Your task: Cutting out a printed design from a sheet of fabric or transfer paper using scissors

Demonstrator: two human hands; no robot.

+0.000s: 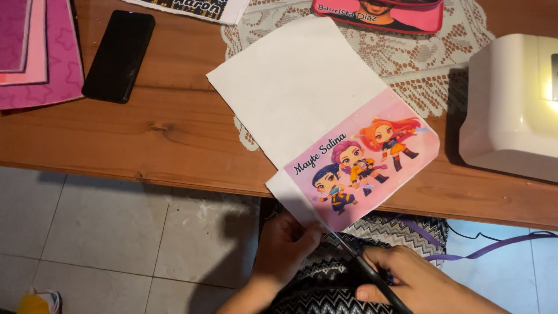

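The left hand (286, 244) is pinching the near corner of the white sheet (293, 87), its grip pressed together on it. The right hand (418, 282) is gripping the scissors (363, 264), fingers closed around the handles, blades touching the sheet's pink picture (363, 160) overhanging the tabletop's (145, 139) near edge.

sheet (302, 87) on table (174, 139), its near corner over the edge, just above left hand (285, 244) | scissors (372, 276) in right hand (418, 279) | phone (119, 55) far left of hands | machine (511, 104) behind right hand
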